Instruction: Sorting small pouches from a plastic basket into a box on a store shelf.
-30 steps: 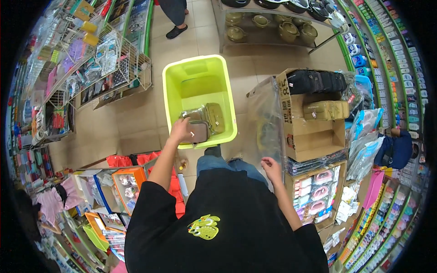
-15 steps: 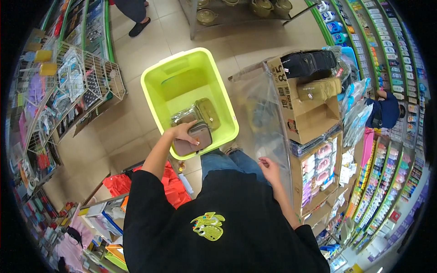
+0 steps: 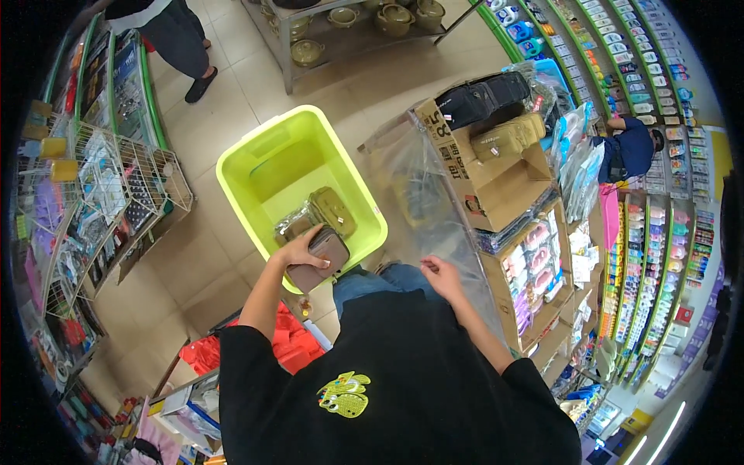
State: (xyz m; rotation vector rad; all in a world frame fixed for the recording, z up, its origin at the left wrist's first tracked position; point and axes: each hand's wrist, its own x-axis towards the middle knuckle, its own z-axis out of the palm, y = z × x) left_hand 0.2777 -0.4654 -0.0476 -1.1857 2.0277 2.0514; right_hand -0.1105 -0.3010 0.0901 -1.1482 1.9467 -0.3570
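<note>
My left hand (image 3: 298, 249) grips a brown pouch wrapped in clear plastic (image 3: 322, 260) at the near rim of a lime green plastic tub (image 3: 256, 155) on the floor. Inside the tub lie more olive and brown wrapped pouches (image 3: 329, 211). My right hand (image 3: 439, 275) pinches the edge of a large clear plastic bag (image 3: 426, 198) that drapes down beside an open cardboard box (image 3: 496, 182). A black bag (image 3: 484, 99) and an olive bag (image 3: 508, 136) sit on top of that box.
Wire racks of small goods (image 3: 116, 194) stand to the left, red items (image 3: 283, 345) lie by my legs. Shelves of packaged goods (image 3: 643, 232) run along the right, where a person in blue (image 3: 632, 147) stands. Another person's legs (image 3: 182, 46) are at the far end, near a shelf of pots (image 3: 349, 23).
The view has tilted and the tub now sits further left. My left hand has pulled back from inside the tub to its near rim with the pouch. My right hand stays on the plastic bag.
</note>
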